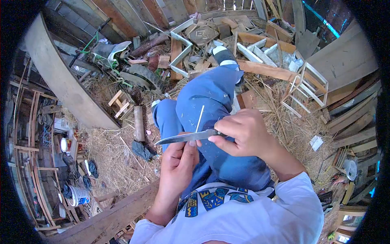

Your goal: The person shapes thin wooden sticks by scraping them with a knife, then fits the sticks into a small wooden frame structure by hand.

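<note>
Knife juts from clenched right hand across stick pinched in left hand.

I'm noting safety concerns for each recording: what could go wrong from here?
The long, silver, metal-bladed knife in the bare right hand sits right by the bare left hand, so a slip might cut it. It also hangs above the blue cloth trousers, which it could nick. The thin, pale, straight stick might snap under pressure.
</note>
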A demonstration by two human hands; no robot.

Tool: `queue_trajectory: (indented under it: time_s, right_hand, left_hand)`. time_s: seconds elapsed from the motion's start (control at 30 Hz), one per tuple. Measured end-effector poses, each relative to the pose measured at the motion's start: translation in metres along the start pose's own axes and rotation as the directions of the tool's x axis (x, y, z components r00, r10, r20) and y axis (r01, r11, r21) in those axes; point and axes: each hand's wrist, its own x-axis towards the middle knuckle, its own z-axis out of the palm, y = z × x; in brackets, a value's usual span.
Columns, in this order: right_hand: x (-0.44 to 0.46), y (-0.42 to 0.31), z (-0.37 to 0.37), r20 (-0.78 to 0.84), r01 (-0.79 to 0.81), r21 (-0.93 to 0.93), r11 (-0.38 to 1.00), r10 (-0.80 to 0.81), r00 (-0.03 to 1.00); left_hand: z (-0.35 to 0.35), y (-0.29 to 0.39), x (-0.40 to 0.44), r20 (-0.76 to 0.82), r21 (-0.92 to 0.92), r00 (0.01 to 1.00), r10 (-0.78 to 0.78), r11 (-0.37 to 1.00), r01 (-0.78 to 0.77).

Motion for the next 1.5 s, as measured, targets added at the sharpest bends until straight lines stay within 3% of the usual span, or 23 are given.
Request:
queue_trajectory:
  time_s: [0.1,0.17,0.27,0.4,0.47,0.57,0.67,0.7,0.73,0.8,0.83,1.07,1.2,1.27,1.4,1.5]
  right_hand:
    - [0.005,0.012,-0.006,-0.059,0.01,-0.011,1.0,-0.01,0.998]
    - [0.008,0.031,-0.013,-0.203,-0.213,-0.064,0.975,0.196,0.959]
    - [0.004,0.029,-0.015,-0.223,-0.148,0.041,0.988,0.153,0.963]
    - [-0.003,0.002,-0.004,-0.065,0.04,0.029,0.999,-0.038,0.997]
    - [-0.004,0.002,-0.005,-0.002,0.022,0.014,1.0,-0.022,1.0]
    - [0.004,0.024,-0.006,-0.214,-0.175,0.018,0.984,0.175,0.961]
    - [0.003,0.043,-0.013,-0.31,-0.215,0.046,0.975,0.219,0.925]
    - [-0.002,0.033,-0.014,-0.204,-0.203,0.081,0.976,0.216,0.955]
    - [-0.004,0.023,-0.01,-0.198,-0.207,0.087,0.974,0.221,0.955]
    - [-0.002,0.004,0.0,-0.132,0.015,0.043,0.999,-0.009,0.991]
    - [-0.007,0.001,0.003,-0.052,0.028,0.002,1.0,-0.028,0.998]
    - [-0.001,0.01,0.003,-0.174,0.034,0.061,0.998,-0.023,0.984]
    - [0.0,0.006,-0.002,-0.089,0.083,0.055,0.995,-0.078,0.993]
    - [0.001,0.014,-0.006,-0.15,-0.048,0.045,0.998,0.054,0.987]
    - [-0.001,-0.003,-0.004,-0.014,0.06,0.048,0.997,-0.059,0.998]
    - [-0.001,0.011,-0.001,-0.105,-0.002,0.049,0.999,0.007,0.994]
  left_hand:
    - [-0.001,0.001,-0.003,0.006,-0.018,1.0,0.027,0.999,-0.027]
    - [-0.005,0.002,-0.003,0.041,-0.027,0.999,0.016,1.0,-0.014]
    - [-0.004,0.0,-0.003,0.037,-0.051,0.999,-0.005,0.999,0.007]
    - [0.005,0.002,-0.004,0.006,-0.046,1.0,-0.031,0.998,0.031]
    - [0.007,0.001,-0.007,0.002,0.023,0.999,0.036,0.999,-0.036]
    - [0.0,0.004,-0.007,0.061,0.017,0.997,0.036,0.999,-0.037]
    - [0.0,0.001,-0.011,0.042,-0.008,0.998,0.056,0.998,-0.055]
    - [0.0,0.001,-0.009,0.034,-0.009,0.998,0.055,0.998,-0.055]
    - [0.0,0.0,-0.007,0.009,-0.011,0.999,0.033,0.999,-0.032]
    - [0.002,0.0,-0.005,-0.004,-0.014,1.0,0.01,1.0,-0.01]
    - [0.006,0.001,-0.006,-0.017,-0.007,1.0,0.024,1.0,-0.024]
    - [0.003,0.002,-0.009,-0.003,-0.009,0.999,0.043,0.999,-0.043]
    - [0.007,0.003,-0.013,-0.034,0.0,0.999,0.026,1.0,-0.026]
    - [0.004,0.005,-0.011,0.021,0.012,0.999,0.025,1.0,-0.025]
    - [0.007,0.002,-0.013,-0.015,0.031,1.0,0.004,1.0,-0.004]
    - [0.004,0.005,-0.013,0.005,0.022,0.999,0.045,0.999,-0.045]
